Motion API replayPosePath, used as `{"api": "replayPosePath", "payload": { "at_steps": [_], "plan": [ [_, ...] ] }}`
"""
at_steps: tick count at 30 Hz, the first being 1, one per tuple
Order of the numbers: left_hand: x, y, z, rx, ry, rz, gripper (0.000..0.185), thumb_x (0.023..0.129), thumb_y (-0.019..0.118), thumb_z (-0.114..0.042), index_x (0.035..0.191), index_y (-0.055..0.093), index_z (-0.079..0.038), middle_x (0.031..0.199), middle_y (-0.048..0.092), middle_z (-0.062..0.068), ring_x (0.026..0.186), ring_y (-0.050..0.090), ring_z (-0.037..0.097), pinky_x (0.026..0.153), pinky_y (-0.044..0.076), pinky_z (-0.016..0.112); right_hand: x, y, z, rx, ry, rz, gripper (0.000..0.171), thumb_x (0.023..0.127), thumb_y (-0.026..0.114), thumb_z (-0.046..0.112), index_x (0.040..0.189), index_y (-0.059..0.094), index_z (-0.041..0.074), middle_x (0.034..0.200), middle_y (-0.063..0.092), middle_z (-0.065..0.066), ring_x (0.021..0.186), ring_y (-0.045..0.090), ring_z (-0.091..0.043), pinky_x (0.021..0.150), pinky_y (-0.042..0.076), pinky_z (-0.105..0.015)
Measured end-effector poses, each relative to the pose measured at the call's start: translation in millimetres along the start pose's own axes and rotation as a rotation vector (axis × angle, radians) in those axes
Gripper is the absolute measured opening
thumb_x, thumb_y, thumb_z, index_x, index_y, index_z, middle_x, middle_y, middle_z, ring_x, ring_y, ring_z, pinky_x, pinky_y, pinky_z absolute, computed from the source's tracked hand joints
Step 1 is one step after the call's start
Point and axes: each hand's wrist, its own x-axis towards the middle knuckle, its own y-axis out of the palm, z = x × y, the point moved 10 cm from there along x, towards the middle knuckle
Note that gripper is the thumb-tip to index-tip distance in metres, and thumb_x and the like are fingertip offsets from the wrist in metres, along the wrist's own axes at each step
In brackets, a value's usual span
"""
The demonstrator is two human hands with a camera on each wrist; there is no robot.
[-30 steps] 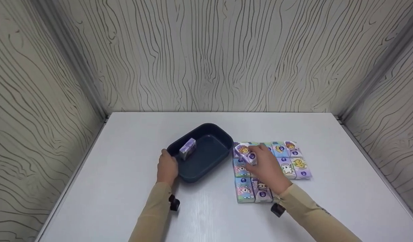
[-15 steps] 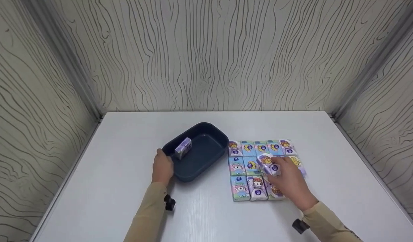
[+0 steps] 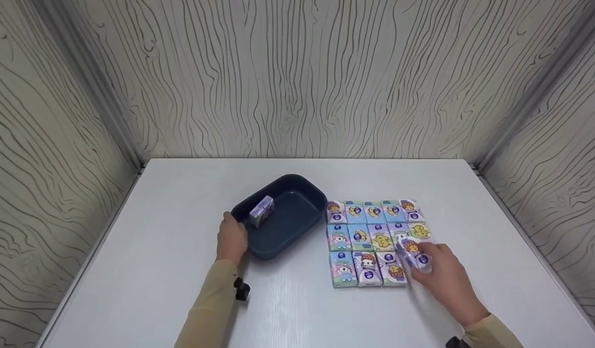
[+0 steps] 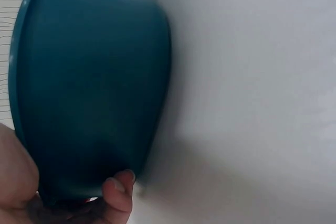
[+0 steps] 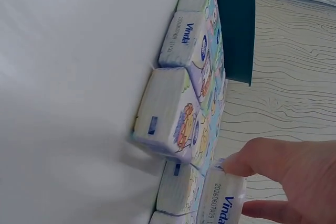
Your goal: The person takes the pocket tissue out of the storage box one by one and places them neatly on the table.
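Note:
My left hand (image 3: 232,239) grips the left end of a dark blue-green plastic basin (image 3: 290,220); the left wrist view has the thumb on one side and fingers curled at its end. Inside the basin a purple-and-white tissue pack (image 3: 262,211) stands on its edge. My right hand (image 3: 447,280) pinches another purple tissue pack (image 3: 413,251) between thumb and fingers, tilted, beside the right end of the front row. Cartoon-printed tissue packs (image 3: 367,237) lie flat in three tight rows on the white table. In the right wrist view, the held pack (image 5: 223,195) shows its "Vinda" side.
The basin's right corner stands close to the back-left pack (image 3: 335,212). Wood-grain panels (image 3: 297,82) enclose the white table (image 3: 147,251) at the back and both sides. A small black device (image 3: 241,289) is strapped to the left wrist.
The right hand has carried its tissue pack from above the rows' back-left corner to the right and toward me, past the front row's end. The left hand keeps its hold on the basin.

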Motion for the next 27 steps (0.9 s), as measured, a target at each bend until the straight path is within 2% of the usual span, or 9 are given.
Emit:
{"api": "replayPosePath", "payload": {
  "at_steps": [5, 11, 19, 27],
  "plan": [
    [0.1, 0.7, -2.2, 0.003, 0.012, 0.021, 0.049, 0.097, 0.039, -0.008, 0.137, 0.025, 0.018, 0.121, 0.049, 0.038, 0.112, 0.052, 0.049, 0.092, 0.043, 0.054, -13, 7, -22, -0.038, 0.074, 0.051, 0.064, 0.073, 0.080, 0.017, 0.125, 0.051, -0.007, 0.107, 0.053, -0.025, 0.088, 0.056, -0.030, 0.074, 0.048, -0.049],
    [-1.1, 1.1, -0.8, 0.006, -0.005, 0.020, 0.050, 0.098, 0.039, -0.008, 0.138, 0.024, 0.018, 0.123, 0.048, 0.038, 0.113, 0.051, 0.049, 0.094, 0.043, 0.054, -20, 25, -35, -0.054, 0.133, 0.123, 0.066, 0.073, 0.081, 0.021, 0.124, 0.051, -0.008, 0.106, 0.054, -0.024, 0.093, 0.056, -0.033, 0.079, 0.047, -0.052],
    [-1.2, 0.8, -0.5, -0.007, -0.002, 0.002, 0.044, 0.097, 0.041, -0.007, 0.133, 0.031, 0.016, 0.117, 0.052, 0.036, 0.109, 0.053, 0.048, 0.090, 0.044, 0.054, -13, 36, -31, -0.005, 0.108, 0.111, 0.070, 0.073, 0.083, 0.026, 0.124, 0.050, -0.009, 0.108, 0.053, -0.022, 0.100, 0.055, -0.037, 0.085, 0.046, -0.053],
    [-0.3, 0.1, -0.2, -0.004, -0.012, 0.006, 0.048, 0.097, 0.040, -0.008, 0.136, 0.028, 0.017, 0.121, 0.050, 0.037, 0.113, 0.051, 0.048, 0.093, 0.043, 0.054, -9, 40, -30, 0.043, 0.113, 0.109, 0.072, 0.073, 0.083, 0.027, 0.125, 0.049, -0.010, 0.110, 0.052, -0.022, 0.104, 0.054, -0.039, 0.088, 0.045, -0.053]
  ]
}}
